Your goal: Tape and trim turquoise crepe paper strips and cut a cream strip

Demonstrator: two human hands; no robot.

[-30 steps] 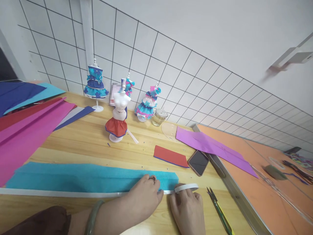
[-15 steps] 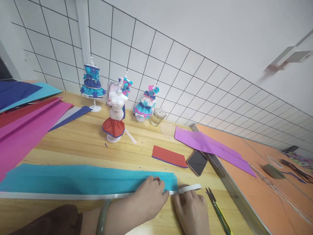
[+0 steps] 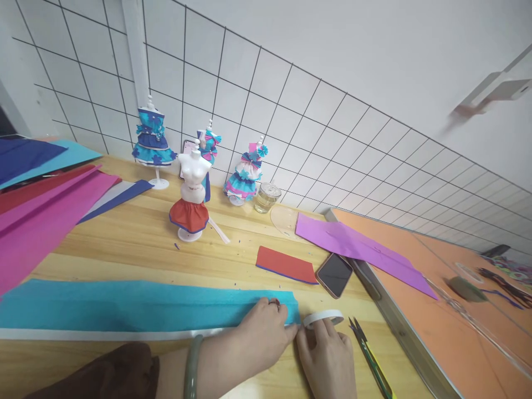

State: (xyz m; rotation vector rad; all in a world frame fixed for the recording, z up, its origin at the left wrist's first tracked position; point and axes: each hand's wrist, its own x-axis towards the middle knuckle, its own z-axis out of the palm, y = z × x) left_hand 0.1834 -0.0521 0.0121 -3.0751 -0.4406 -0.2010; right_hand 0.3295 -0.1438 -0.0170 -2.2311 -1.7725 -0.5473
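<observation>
A long turquoise crepe-paper strip (image 3: 137, 305) lies across the front of the table, with white tape (image 3: 103, 334) along its near edge. My left hand (image 3: 268, 334), wearing a ring and a bangle, is on the right end of the strip with its fingers curled and pressed down. Its thumb and fingertips meet the taped corner, close to my right hand. My right hand (image 3: 326, 357) is closed around a white tape roll (image 3: 332, 316) that stands just past the strip's end. The fingertips of both hands are partly hidden.
Green-and-yellow thread snips (image 3: 372, 360) lie to the right. Behind are a phone (image 3: 334, 275), a red paper piece (image 3: 286, 265) and a purple sheet (image 3: 357, 249). A mannequin in a red skirt (image 3: 189, 215) and several dressed ones stand near a glass (image 3: 266, 198). Pink paper (image 3: 50, 221) lies left.
My left hand has slid right along the taped edge to the strip's corner, close to my right hand. The tape roll has tilted slightly; my right hand has barely moved.
</observation>
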